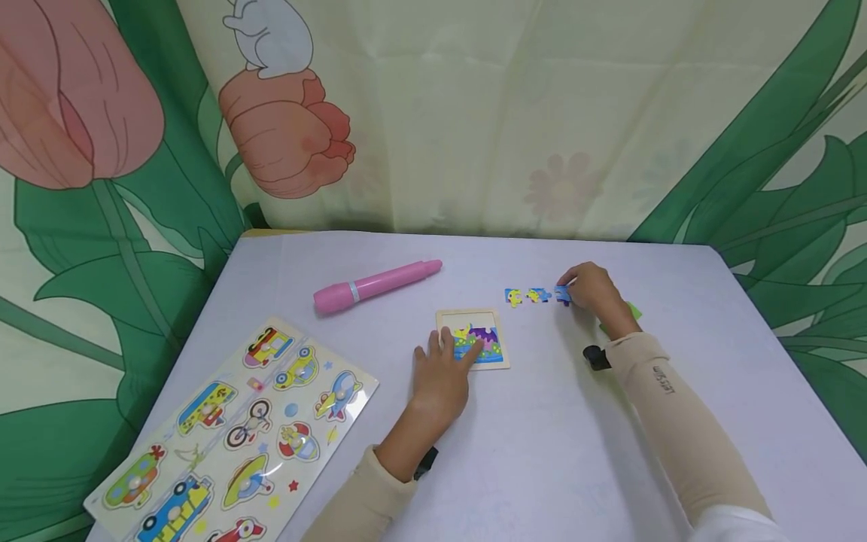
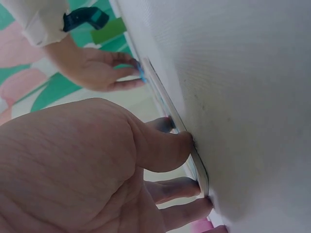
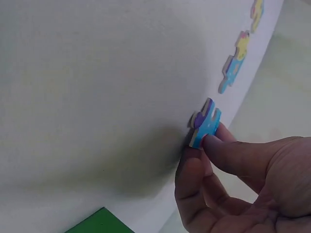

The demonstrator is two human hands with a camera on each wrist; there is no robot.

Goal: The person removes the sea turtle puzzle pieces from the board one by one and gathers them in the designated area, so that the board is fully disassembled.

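A small wooden jigsaw tray [image 1: 473, 312] sits mid-table, its lower part filled with purple, green, yellow and blue puzzle pieces [image 1: 485, 333]. My left hand [image 1: 439, 388] rests on its left side with fingers spread, thumb over the pieces. To the upper right, my right hand [image 1: 596, 295] pinches a blue and purple puzzle piece [image 3: 206, 127] between thumb and fingers, close over the table. Two more loose pieces, one yellow and blue [image 1: 538, 295] and one mostly yellow [image 1: 514, 296], lie in a row to its left.
A pink marker-shaped tube [image 1: 379, 286] lies behind the tray. At the left is a large vehicle peg puzzle board [image 1: 308, 452]. A green object [image 3: 102, 223] lies partly hidden beneath the right forearm. A printed curtain [image 1: 460, 135] hangs behind the table.
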